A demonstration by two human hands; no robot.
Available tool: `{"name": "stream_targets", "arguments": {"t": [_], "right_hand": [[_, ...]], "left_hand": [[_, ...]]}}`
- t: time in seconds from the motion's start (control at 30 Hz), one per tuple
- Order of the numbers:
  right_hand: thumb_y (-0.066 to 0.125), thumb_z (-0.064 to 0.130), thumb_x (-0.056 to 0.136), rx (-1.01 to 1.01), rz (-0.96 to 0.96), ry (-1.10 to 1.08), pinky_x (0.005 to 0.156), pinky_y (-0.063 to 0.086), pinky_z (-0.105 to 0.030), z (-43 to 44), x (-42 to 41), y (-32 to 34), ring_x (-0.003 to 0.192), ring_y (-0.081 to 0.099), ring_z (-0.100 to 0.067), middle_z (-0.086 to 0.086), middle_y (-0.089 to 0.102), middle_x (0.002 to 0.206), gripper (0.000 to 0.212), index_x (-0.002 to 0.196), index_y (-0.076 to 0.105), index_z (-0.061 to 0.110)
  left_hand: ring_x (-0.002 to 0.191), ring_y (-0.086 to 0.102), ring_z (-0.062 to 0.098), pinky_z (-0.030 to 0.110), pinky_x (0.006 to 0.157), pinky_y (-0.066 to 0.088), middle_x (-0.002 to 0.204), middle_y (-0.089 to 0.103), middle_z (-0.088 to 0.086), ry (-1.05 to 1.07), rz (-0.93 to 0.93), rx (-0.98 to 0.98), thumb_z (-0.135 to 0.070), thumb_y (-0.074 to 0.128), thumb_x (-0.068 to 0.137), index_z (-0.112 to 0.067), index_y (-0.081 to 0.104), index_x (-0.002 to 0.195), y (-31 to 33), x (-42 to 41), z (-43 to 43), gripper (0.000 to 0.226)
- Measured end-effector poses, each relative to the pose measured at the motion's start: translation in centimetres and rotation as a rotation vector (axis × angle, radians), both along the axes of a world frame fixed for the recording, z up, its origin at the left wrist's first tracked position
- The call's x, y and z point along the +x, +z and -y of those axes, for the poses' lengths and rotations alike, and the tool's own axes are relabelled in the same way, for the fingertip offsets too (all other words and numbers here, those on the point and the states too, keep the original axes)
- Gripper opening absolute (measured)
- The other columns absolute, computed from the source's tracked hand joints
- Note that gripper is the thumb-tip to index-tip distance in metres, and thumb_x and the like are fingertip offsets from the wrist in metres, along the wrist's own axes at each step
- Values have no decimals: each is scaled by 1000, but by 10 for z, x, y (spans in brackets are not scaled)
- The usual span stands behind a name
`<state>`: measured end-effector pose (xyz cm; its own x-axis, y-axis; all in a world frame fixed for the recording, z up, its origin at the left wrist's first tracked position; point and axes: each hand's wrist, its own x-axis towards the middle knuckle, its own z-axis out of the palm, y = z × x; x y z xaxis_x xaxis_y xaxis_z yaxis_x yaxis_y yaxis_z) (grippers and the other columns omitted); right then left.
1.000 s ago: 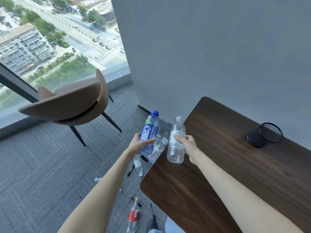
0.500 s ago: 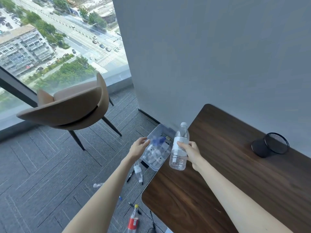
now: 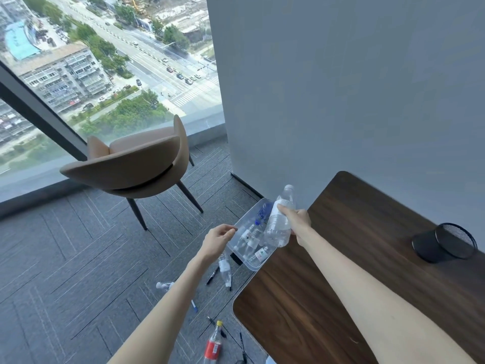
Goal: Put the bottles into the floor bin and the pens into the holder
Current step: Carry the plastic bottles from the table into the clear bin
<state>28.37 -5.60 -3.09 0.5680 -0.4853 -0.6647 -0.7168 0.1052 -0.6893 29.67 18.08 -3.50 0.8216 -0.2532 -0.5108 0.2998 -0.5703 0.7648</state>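
Note:
My right hand (image 3: 298, 224) grips a clear water bottle (image 3: 278, 227), tilted, above the clear floor bin (image 3: 237, 252) by the table's corner. The bin holds several bottles, among them the blue-labelled bottle (image 3: 263, 213). My left hand (image 3: 218, 239) hovers empty at the bin's left rim, fingers loosely apart. On the carpet lie a clear bottle (image 3: 225, 269), a small clear bottle (image 3: 164, 285), a red-labelled bottle (image 3: 213, 345) and several pens, one black (image 3: 212, 275), one blue-tipped (image 3: 194, 306). The black mesh holder (image 3: 444, 243) lies on its side on the table at the right.
A dark wooden table (image 3: 354, 271) fills the right side against a grey wall. A tan chair (image 3: 131, 166) stands on the carpet to the left, before a floor-to-ceiling window.
My left hand has let go of the blue-labelled bottle, which now lies in the bin. My right hand has tilted the clear bottle and moved it over the bin.

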Motion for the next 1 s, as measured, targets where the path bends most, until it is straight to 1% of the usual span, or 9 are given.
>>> {"name": "stream_targets", "arguments": {"t": [0.13, 0.23, 0.3, 0.33, 0.4, 0.5, 0.63, 0.73, 1.0], "right_hand": [[72, 60, 63, -2, -20, -19, 86, 55, -42, -5, 15, 14, 111, 60, -32, -13, 53, 130, 94, 129, 37, 4], [70, 56, 70, -143, -71, 59, 86, 52, -40, -6, 10, 13, 115, 57, -32, -13, 53, 129, 84, 127, 42, 2], [69, 48, 69, -196, -32, 81, 69, 50, -33, -10, -1, 11, 94, 63, -30, -11, 63, 99, 50, 94, 59, 5], [68, 40, 71, -204, -8, 86, 63, 46, -32, -13, -9, 10, 79, 61, -27, -7, 60, 78, 33, 71, 56, 10], [66, 24, 76, -200, 32, 87, 63, 48, -35, -21, -26, 8, 69, 56, -24, -6, 55, 67, 29, 57, 46, 16], [62, 15, 79, -160, 50, 63, 81, 56, -43, -31, -53, 4, 80, 63, -22, -5, 66, 88, 6, 75, 58, 17], [53, 5, 84, -120, 61, 12, 69, 56, -38, -40, -90, -4, 68, 61, -18, -3, 65, 77, 15, 92, 65, 9], [49, -1, 84, -134, 82, -31, 59, 53, -28, -46, -120, -3, 64, 60, -16, -3, 64, 75, 20, 87, 66, 9], [47, -6, 82, -117, 120, -148, 54, 50, -23, -56, -193, -6, 60, 58, -13, -3, 61, 72, 22, 84, 65, 7]], "left_hand": [[104, 64, 17, 40, 94, 50, 111, 70, 0, 18, 16, -18, -27, 53, 94, -21, 69, 108, 2, -4, -8, 22], [101, 64, 16, 35, 88, 50, 109, 70, 0, 18, 32, -40, -25, 53, 95, -21, 68, 107, 4, -9, -11, 20], [96, 63, 14, 29, 81, 47, 106, 70, 0, 11, 38, -54, -23, 53, 95, -19, 68, 107, 5, -13, -11, 20], [94, 63, 14, 27, 78, 46, 105, 70, 0, 9, 38, -58, -22, 53, 95, -19, 68, 107, 6, -16, -11, 20], [93, 64, 14, 26, 77, 45, 104, 70, 1, 10, 35, -71, -22, 53, 95, -19, 69, 106, 6, -20, -11, 19], [91, 64, 14, 25, 77, 47, 104, 71, 3, 3, 30, -97, -20, 54, 95, -17, 69, 107, 9, -27, -9, 20], [86, 64, 11, 23, 74, 46, 102, 71, 3, -21, 36, -119, -17, 54, 95, -15, 69, 107, 15, -40, -6, 20], [82, 64, 10, 19, 70, 46, 100, 71, 6, -47, 32, -147, -14, 56, 93, -14, 69, 105, 18, -54, -4, 18], [88, 69, 17, 22, 75, 49, 99, 72, 8, -204, -3, -192, -14, 60, 91, -13, 70, 103, 15, -103, 2, 15]]}}
